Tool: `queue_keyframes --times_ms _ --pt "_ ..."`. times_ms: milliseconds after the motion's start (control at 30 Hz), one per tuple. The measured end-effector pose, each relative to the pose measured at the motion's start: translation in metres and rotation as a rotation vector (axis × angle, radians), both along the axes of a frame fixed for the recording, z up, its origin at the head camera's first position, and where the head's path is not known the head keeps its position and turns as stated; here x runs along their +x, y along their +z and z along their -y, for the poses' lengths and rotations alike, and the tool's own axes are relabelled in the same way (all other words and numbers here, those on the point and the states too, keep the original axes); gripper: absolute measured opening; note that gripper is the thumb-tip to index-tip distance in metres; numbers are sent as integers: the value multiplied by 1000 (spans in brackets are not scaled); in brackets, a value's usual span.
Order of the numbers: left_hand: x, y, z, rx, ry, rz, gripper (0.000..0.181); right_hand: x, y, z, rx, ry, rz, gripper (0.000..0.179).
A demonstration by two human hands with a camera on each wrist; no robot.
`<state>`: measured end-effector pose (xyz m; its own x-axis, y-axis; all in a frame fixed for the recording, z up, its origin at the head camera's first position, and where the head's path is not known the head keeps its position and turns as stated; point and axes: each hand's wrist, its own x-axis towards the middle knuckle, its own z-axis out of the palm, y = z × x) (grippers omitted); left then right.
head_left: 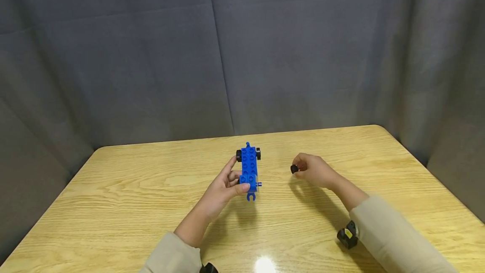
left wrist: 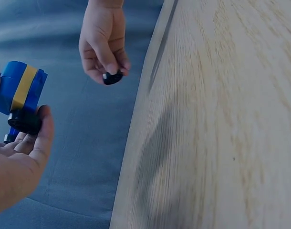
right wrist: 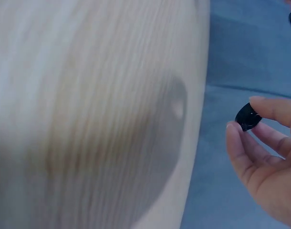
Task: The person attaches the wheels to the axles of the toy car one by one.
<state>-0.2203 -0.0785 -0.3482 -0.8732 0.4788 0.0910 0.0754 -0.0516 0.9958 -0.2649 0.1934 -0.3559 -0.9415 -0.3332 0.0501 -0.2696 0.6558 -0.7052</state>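
In the head view my left hand (head_left: 221, 191) grips a blue toy car base (head_left: 249, 161), its thumb over the raised block at the near end. Black wheels (head_left: 258, 153) sit on both sides of the far end. At the near end a bare axle stub pokes out to the right. A yellow band (left wrist: 24, 87) crosses the blue block in the left wrist view. My right hand (head_left: 314, 170) pinches a loose black wheel (right wrist: 248, 117) between thumb and fingertips, in the air to the right of the car base and apart from it.
Both hands are above a wooden table (head_left: 125, 205) with rounded far corners. A grey curtain (head_left: 151, 62) hangs behind it and along its sides. Small black wrist cameras (head_left: 347, 235) are strapped at the beige sleeves (head_left: 398, 235).
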Motion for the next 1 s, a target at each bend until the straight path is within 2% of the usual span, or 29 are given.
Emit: queue_keyframes --times_ms 333,567,733,1000 --pt "5 2 2 -17 54 9 83 26 14 17 -180 75 -78 21" --pt "7 11 -1 -50 84 -21 84 41 28 30 -292 121 -85 20" --pt "10 17 -4 -57 80 -38 83 52 36 37 -367 143 -71 22" --pt "15 19 -6 -2 52 -27 83 64 38 46 -436 201 -45 22"
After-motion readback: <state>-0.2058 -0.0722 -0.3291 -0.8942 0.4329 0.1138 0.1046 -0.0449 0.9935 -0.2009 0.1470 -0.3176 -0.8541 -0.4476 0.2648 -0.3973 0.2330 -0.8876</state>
